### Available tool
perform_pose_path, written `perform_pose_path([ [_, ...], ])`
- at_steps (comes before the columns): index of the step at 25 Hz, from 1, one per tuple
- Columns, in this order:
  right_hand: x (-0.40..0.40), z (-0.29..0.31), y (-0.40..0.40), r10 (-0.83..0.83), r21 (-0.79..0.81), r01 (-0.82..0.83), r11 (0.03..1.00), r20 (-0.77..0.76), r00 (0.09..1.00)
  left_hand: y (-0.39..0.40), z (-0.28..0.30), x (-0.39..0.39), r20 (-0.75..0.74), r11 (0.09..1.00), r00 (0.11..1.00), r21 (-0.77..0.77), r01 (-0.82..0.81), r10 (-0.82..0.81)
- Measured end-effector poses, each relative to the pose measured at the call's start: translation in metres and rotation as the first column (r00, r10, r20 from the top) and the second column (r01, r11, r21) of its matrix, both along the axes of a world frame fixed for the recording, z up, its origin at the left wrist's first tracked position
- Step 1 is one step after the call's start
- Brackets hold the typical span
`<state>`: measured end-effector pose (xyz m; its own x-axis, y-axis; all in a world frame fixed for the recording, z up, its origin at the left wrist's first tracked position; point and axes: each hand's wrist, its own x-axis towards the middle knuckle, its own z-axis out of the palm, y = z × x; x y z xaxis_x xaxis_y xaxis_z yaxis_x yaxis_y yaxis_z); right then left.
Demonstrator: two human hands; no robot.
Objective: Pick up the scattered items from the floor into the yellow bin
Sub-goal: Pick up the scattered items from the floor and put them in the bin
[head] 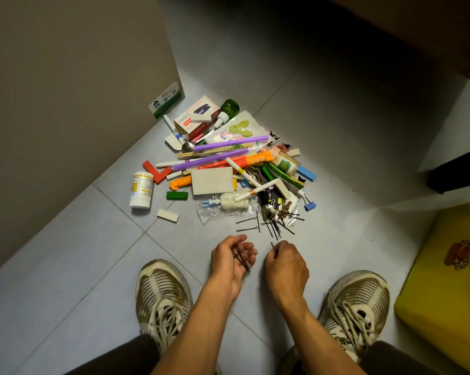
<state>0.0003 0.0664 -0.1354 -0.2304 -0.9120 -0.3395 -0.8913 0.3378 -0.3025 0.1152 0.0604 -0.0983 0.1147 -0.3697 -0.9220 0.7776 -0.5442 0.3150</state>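
Head view looks straight down on a grey tiled floor (66, 266), and at the right edge sits the yellow bin (445, 280), just beside the right shoe (355, 307). Up ahead, the scattered pile (228, 169) spreads near the wall corner: purple straws, coloured blocks, a cardboard box, a white bottle (141, 192) lying off to its left side. Left shoe (162, 296) is planted flat, with both forearms reaching forward between the feet. Left hand (232, 257) is turned palm up, fingers loosely cupped, cradling a small bunch of dark hairpins (240, 259) across the palm. Right hand (285, 262) hangs knuckles up just beside it, fingers curled in, pinching a single hairpin (272, 245) whose tip pokes up from the fingertips. Both hands hover just short of the pile's near edge, where more loose hairpins (269, 226) lie fanned on the tile, touching nothing but the floor and each other.
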Motion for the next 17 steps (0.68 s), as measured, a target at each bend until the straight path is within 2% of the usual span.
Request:
perform_pose_path([
  [3,-0.006,-0.003,0.002,-0.172,-0.030,0.178,0.984,0.130,0.976,0.002,-0.003,0.002,-0.053,0.999,0.998,-0.016,-0.036,0.035],
  [6,-0.016,-0.007,0.004,-0.330,-0.016,0.349,0.937,0.290,0.898,0.005,-0.008,0.002,-0.122,0.994,0.987,-0.012,-0.107,0.105],
  [8,-0.021,-0.009,0.006,-0.413,-0.012,0.438,0.899,0.312,0.856,0.008,-0.011,0.002,-0.150,0.991,0.980,-0.008,-0.133,0.130],
  [10,-0.020,-0.008,0.006,-0.382,0.003,0.392,0.920,0.236,0.894,0.010,-0.015,0.001,-0.152,0.992,0.981,-0.006,-0.127,0.124],
  [13,-0.023,-0.001,-0.008,-0.252,0.117,0.240,0.964,0.094,0.963,0.008,-0.015,-0.004,-0.138,0.996,0.987,-0.004,-0.085,0.083],
  [14,-0.025,0.003,-0.014,-0.251,0.149,0.229,0.962,0.144,0.957,0.006,-0.014,-0.006,-0.128,0.998,0.990,-0.006,-0.062,0.061],
  [17,-0.018,0.014,-0.022,-0.214,0.196,0.127,0.972,0.531,0.820,-0.005,-0.014,-0.010,-0.087,1.000,0.996,-0.020,0.005,-0.007],
])
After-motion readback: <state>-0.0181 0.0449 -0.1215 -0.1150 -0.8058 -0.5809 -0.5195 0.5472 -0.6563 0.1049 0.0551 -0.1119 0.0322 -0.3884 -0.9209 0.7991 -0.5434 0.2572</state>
